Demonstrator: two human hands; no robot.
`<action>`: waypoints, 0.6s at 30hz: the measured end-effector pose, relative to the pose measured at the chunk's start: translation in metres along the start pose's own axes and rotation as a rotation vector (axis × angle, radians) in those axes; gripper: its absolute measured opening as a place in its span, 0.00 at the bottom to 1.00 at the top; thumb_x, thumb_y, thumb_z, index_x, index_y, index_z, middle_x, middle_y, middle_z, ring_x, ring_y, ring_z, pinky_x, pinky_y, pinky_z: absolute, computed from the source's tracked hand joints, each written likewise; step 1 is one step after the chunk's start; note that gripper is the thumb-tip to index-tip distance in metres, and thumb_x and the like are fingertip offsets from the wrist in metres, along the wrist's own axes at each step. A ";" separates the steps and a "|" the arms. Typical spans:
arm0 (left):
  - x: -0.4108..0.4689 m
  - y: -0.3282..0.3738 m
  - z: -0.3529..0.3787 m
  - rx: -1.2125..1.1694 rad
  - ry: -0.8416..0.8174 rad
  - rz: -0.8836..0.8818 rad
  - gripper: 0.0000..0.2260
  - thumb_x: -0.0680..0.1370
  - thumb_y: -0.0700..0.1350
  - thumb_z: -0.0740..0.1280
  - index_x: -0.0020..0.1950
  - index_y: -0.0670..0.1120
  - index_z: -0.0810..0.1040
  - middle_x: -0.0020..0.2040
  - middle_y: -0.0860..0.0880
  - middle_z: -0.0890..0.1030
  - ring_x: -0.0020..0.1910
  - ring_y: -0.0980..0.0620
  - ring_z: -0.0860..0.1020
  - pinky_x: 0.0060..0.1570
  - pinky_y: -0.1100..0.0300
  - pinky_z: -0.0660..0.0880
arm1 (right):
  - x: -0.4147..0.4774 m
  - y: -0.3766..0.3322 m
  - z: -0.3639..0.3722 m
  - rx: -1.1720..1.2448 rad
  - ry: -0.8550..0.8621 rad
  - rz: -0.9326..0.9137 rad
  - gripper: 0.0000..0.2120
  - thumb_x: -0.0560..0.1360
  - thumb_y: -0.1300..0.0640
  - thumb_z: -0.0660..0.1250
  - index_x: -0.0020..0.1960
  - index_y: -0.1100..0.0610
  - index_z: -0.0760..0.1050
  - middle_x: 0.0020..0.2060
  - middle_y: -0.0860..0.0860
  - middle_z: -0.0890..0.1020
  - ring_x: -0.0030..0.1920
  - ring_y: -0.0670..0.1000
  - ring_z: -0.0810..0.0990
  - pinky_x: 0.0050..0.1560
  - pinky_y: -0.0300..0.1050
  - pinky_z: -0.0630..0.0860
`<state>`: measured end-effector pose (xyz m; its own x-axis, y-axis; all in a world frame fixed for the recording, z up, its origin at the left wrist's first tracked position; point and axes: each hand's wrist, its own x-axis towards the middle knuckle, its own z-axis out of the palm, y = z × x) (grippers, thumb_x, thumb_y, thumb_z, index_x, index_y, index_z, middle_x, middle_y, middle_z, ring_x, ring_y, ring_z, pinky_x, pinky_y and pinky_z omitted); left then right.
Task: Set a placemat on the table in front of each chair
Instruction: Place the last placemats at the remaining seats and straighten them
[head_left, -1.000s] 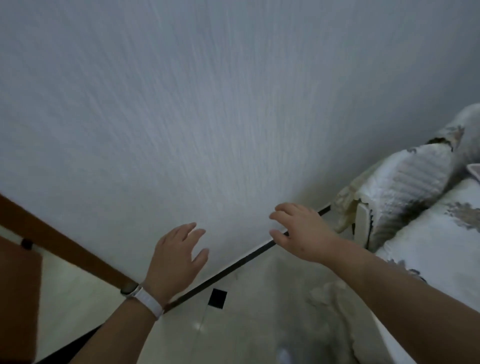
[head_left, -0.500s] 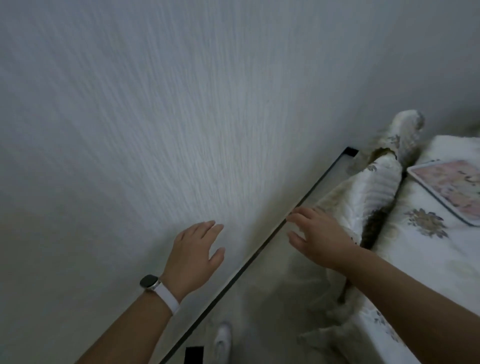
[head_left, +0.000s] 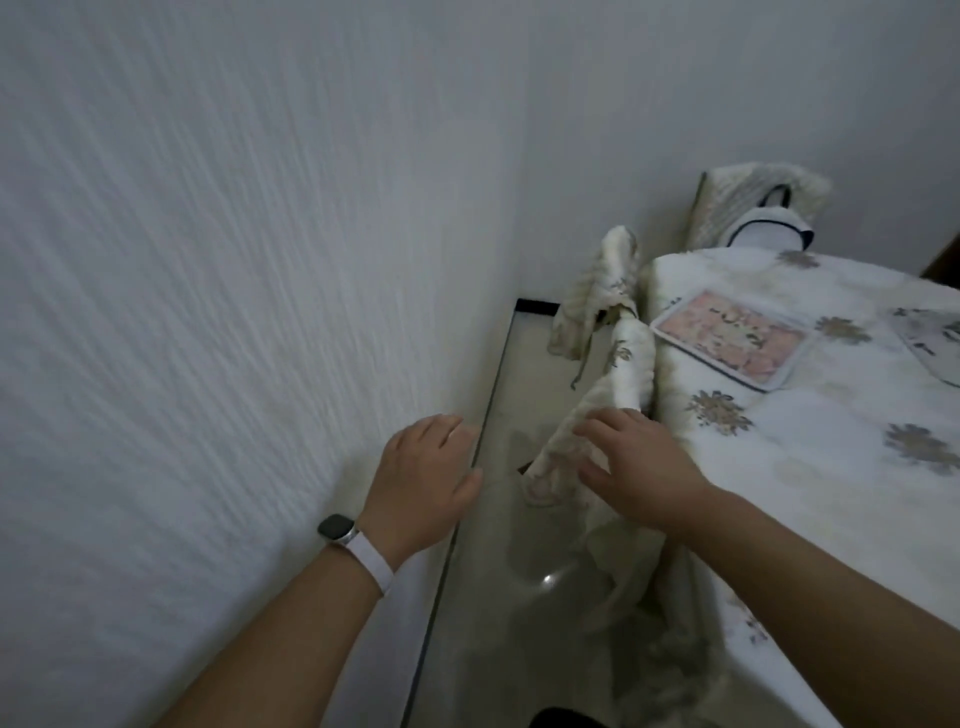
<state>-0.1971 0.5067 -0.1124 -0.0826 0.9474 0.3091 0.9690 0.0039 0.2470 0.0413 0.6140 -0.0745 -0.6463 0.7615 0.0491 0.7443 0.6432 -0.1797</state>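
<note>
A pink placemat (head_left: 727, 339) with a dark border lies flat on the table (head_left: 810, 447), which wears a white cloth with grey flowers. A second placemat (head_left: 935, 340) shows partly at the right edge. Two chairs with pale striped covers (head_left: 631, 364) (head_left: 597, 288) stand tucked against the table's left side. My right hand (head_left: 636, 465) hovers with spread fingers over the top of the nearer chair back. My left hand (head_left: 423, 480), with a white watch on the wrist, is open and empty near the wall.
A white textured wall (head_left: 234, 312) runs close along the left, leaving a narrow strip of glossy floor (head_left: 524, 571) between it and the table. Another covered chair (head_left: 753, 210) stands at the table's far end, with a white and dark object on it.
The view has swung right from the bare wall onto the table, chairs and placemats. Both hands stayed open and empty, and my right hand now sits over the nearer chair back.
</note>
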 end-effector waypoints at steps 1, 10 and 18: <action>0.011 -0.001 0.003 -0.008 0.006 0.025 0.21 0.74 0.53 0.61 0.64 0.46 0.77 0.62 0.45 0.79 0.61 0.44 0.76 0.61 0.49 0.71 | 0.001 0.005 -0.002 -0.003 0.002 0.027 0.20 0.78 0.43 0.61 0.67 0.49 0.73 0.65 0.47 0.75 0.64 0.52 0.73 0.63 0.52 0.71; 0.132 0.002 0.070 -0.026 -0.101 0.231 0.20 0.75 0.55 0.62 0.64 0.48 0.76 0.62 0.47 0.79 0.60 0.45 0.76 0.59 0.48 0.72 | 0.049 0.100 0.015 -0.031 0.035 0.330 0.20 0.78 0.43 0.57 0.66 0.49 0.73 0.65 0.46 0.75 0.62 0.52 0.73 0.61 0.50 0.72; 0.255 -0.012 0.097 0.030 -0.156 0.286 0.20 0.79 0.55 0.56 0.65 0.48 0.76 0.64 0.47 0.78 0.61 0.47 0.76 0.62 0.48 0.69 | 0.150 0.168 0.021 -0.014 0.038 0.403 0.22 0.79 0.43 0.55 0.68 0.51 0.70 0.67 0.50 0.74 0.65 0.55 0.72 0.61 0.53 0.72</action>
<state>-0.2071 0.7793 -0.1251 0.2287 0.9489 0.2173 0.9543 -0.2627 0.1429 0.0663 0.8346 -0.1180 -0.2958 0.9552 0.0143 0.9392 0.2935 -0.1785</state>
